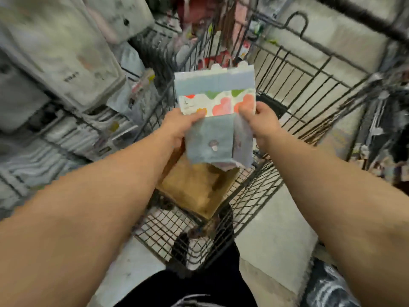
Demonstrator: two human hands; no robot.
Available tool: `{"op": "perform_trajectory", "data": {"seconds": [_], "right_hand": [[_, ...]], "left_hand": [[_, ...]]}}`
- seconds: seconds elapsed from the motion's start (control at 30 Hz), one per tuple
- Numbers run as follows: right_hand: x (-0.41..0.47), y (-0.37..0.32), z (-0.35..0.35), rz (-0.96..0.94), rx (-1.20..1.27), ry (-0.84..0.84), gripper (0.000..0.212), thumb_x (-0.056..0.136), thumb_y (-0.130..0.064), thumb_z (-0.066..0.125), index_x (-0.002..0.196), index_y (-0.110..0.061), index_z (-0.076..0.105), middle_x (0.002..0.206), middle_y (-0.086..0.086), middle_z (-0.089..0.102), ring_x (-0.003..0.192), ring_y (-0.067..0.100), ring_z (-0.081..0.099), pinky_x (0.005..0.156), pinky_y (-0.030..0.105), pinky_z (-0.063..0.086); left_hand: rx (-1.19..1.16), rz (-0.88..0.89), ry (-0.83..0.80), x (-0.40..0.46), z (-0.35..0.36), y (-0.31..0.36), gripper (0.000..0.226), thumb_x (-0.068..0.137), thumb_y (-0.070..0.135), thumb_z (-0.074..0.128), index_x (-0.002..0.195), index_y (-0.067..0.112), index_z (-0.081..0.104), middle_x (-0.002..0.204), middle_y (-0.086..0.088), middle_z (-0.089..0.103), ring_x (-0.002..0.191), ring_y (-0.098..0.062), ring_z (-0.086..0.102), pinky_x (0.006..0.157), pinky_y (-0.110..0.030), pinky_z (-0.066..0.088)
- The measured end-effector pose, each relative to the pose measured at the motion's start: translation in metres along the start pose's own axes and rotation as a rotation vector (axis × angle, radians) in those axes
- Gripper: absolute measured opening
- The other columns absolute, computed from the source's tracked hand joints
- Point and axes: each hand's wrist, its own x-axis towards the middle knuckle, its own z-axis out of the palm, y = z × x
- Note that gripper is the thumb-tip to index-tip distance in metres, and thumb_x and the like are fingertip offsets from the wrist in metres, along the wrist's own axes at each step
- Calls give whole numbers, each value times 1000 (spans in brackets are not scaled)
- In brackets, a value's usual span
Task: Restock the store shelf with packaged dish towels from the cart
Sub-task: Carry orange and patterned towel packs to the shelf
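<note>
Both hands hold one pack of dish towels (215, 111) above the wire cart (294, 89), its long axis running near to far. The left hand (180, 126) pinches the pack's left edge, fingers curled behind it; the right hand (260, 121) pinches the right edge. The shelf (66, 89) with stacked pale towels lies to the left, so the left hand is nearer. The pack is soft grey-blue cloth, folded flat, banded by a glossy paper sleeve printed with hearts. A brown cardboard box (199, 189) sits below in the cart.

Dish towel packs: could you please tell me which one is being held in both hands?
The blue pack with the heart-printed band, held above the cart by left hand and right hand; the grey packs sit shelved.
</note>
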Motion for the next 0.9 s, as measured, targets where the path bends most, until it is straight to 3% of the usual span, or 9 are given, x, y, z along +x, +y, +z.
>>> {"op": "perform_trajectory", "data": {"seconds": [0.13,0.23,0.3,0.4,0.5,0.6,0.7,0.83,0.9], "right_hand": [[-48,-25,-21,-47,142,103,21,91,-30,69,108,-19,61,101,3,71,95,22,69,78,39,59],[-82,-37,-46,-93,214,172,18,89,-34,71,100,-23,62,106,5,71,102,25,68,89,45,57],[-105,-42,-66,-134,254,238,27,85,-40,75,100,-20,64,109,8,72,105,27,68,92,47,56],[-143,-43,-100,-154,300,322,53,82,-50,73,120,-15,59,115,10,71,103,26,69,86,45,58],[-184,-35,-139,-170,392,374,45,91,-33,69,127,-9,57,111,8,72,96,21,71,80,39,58],[-237,-16,-180,-189,450,446,43,91,-28,71,128,-9,58,113,10,73,101,26,71,87,43,58],[-302,9,-221,-211,503,570,39,94,-23,67,128,-6,57,117,13,71,103,27,70,89,44,58],[-403,53,-271,-227,555,709,24,95,-20,65,117,-13,62,114,11,72,101,26,70,86,43,58],[-455,78,-295,-231,537,770,21,94,-22,67,113,-15,62,115,10,72,105,27,69,88,45,57]], "left_hand": [[62,73,-209,-37,3,50,17,85,12,75,101,15,71,79,7,76,76,-11,71,75,-30,57],[49,57,-423,-63,13,81,49,78,21,81,121,8,61,99,-7,76,84,-24,74,70,-38,59],[65,61,-559,-78,27,94,38,85,19,74,120,10,61,98,-7,76,83,-23,74,66,-37,60],[129,105,-636,-104,63,103,26,90,14,69,115,12,65,104,-9,75,86,-22,74,73,-38,61],[209,194,-645,-132,104,99,27,87,13,73,114,10,66,107,-10,74,84,-19,74,69,-33,61],[237,230,-716,-177,150,88,29,87,14,74,114,10,65,108,-6,74,90,-17,73,71,-31,58],[217,198,-857,-233,197,70,14,91,8,67,103,15,64,90,1,77,79,-13,73,63,-28,59],[217,157,-1049,-318,254,27,25,92,7,65,117,10,62,101,-4,75,85,-17,73,69,-29,61],[221,147,-1115,-364,279,1,18,93,7,64,110,11,64,96,-2,76,81,-15,73,68,-28,61]]}}
